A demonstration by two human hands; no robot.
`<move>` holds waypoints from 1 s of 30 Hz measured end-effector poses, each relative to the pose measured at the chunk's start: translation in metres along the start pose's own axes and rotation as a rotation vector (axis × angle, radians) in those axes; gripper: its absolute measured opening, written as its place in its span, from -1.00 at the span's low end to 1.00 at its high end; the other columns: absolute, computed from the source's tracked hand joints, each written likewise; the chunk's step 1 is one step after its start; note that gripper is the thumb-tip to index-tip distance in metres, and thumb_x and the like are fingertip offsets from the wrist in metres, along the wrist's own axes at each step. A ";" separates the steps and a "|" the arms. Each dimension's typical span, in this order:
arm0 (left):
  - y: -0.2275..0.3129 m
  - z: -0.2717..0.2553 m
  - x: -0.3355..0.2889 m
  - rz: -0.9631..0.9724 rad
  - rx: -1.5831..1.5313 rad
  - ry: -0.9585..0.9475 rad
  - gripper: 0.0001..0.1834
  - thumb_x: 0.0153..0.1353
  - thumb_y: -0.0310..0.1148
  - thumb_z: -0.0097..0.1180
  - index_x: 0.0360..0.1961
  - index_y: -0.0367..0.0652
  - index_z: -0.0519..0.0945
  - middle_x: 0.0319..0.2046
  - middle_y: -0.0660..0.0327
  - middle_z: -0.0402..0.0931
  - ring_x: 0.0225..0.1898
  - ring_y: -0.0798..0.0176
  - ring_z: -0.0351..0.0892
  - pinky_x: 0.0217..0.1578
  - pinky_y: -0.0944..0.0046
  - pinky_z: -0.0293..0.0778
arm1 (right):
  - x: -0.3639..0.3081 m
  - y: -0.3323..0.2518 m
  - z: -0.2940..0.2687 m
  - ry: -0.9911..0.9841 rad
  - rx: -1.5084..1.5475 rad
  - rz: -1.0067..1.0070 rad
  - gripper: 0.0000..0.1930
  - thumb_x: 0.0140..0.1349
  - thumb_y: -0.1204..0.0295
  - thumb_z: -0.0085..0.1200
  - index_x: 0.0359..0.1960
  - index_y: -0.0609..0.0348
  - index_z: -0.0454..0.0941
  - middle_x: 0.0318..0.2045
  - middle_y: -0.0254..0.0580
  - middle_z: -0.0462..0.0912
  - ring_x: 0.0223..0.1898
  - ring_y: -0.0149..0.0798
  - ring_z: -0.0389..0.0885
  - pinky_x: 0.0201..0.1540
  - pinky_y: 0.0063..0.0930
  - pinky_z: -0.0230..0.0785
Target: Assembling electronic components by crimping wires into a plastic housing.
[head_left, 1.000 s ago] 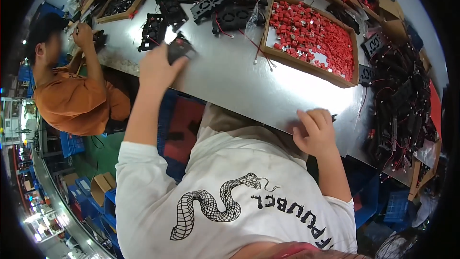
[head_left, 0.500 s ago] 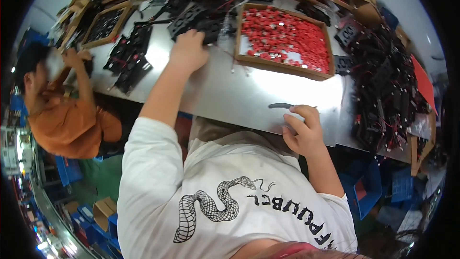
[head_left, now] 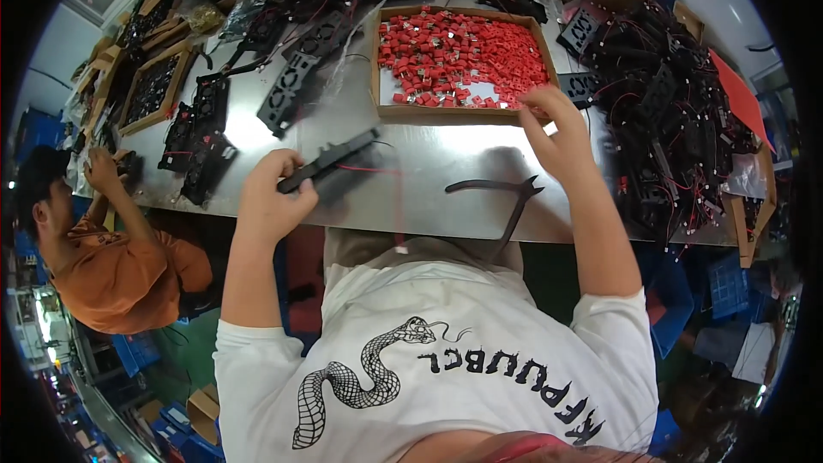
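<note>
My left hand (head_left: 276, 193) grips one end of a slim black fan frame (head_left: 330, 160), held tilted above the metal table. Thin red and black wires hang from the frame, ending in a small white plug (head_left: 401, 249) by the table's front edge. At the near right corner of a cardboard tray (head_left: 454, 116), my right hand (head_left: 561, 133) has thumb and forefinger tips close together over small red parts (head_left: 463, 51). Whatever is between those fingertips is too small to make out. Dark-handled pliers (head_left: 520, 197) lie spread on the table between my hands, one handle past the edge.
Black fan frames (head_left: 300, 77) lie at the far left, with more (head_left: 201, 137) nearer the co-worker. A large heap of wired fan units (head_left: 664, 133) covers the right side. A person in orange (head_left: 111, 266) works at the left. Blue crates (head_left: 729, 283) stand low at right.
My left hand has come back toward me, bringing a black fan frame from the far pile. My right hand has left the pliers' side and moved up to the tray. My view has shifted slightly.
</note>
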State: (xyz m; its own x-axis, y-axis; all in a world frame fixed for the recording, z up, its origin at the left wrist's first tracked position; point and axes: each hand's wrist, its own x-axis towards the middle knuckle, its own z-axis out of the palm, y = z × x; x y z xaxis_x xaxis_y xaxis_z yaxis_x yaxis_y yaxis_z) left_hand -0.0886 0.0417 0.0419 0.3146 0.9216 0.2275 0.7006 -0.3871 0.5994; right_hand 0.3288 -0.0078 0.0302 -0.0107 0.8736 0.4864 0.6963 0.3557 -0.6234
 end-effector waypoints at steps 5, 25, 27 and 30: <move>-0.003 0.035 0.022 -0.074 -0.414 -0.112 -0.82 0.15 -0.46 0.22 -0.23 -0.22 0.53 -0.37 0.12 0.47 -0.30 0.14 0.50 -0.15 0.27 0.46 | 0.092 0.031 0.068 -0.216 -0.214 0.127 -0.70 0.29 0.45 0.19 0.03 0.27 0.63 -0.08 0.01 0.69 -0.05 -0.04 0.70 0.02 -0.29 0.55; 0.007 0.041 0.005 0.346 0.384 -0.311 -0.28 0.07 -0.04 0.41 0.31 0.24 0.51 0.15 0.13 0.47 0.17 -0.07 0.44 0.22 -0.05 0.30 | -0.042 -0.057 0.036 -0.063 0.788 0.592 -0.72 0.12 0.76 -0.07 -0.15 0.29 0.55 -0.21 -0.21 0.55 -0.17 -0.26 0.66 -0.20 -0.44 0.58; 0.015 0.048 0.000 0.550 0.193 -0.192 -0.24 0.06 -0.06 0.42 0.35 0.27 0.49 0.09 0.06 0.46 0.10 -0.11 0.46 0.15 -0.06 0.37 | -0.073 -0.061 0.038 -0.141 0.802 0.637 -0.69 0.09 0.78 0.00 -0.13 0.28 0.56 -0.22 -0.23 0.54 -0.17 -0.30 0.64 -0.21 -0.50 0.51; 0.027 0.063 -0.009 0.643 -0.133 -0.151 -0.20 0.04 -0.09 0.44 0.37 0.28 0.47 0.06 0.01 0.45 0.06 -0.14 0.46 0.10 -0.06 0.42 | -0.085 -0.087 0.052 -0.076 0.828 0.713 -0.69 0.12 0.71 0.18 -0.06 0.30 0.56 -0.26 -0.25 0.58 -0.23 -0.40 0.60 -0.19 -0.52 0.45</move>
State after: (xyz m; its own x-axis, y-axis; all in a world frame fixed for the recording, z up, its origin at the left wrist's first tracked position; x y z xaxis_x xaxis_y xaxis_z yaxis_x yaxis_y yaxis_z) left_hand -0.0324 0.0208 0.0079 0.7354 0.4908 0.4672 0.2617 -0.8417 0.4722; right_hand 0.2321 -0.0958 0.0112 0.1391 0.9755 -0.1705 -0.1372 -0.1516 -0.9789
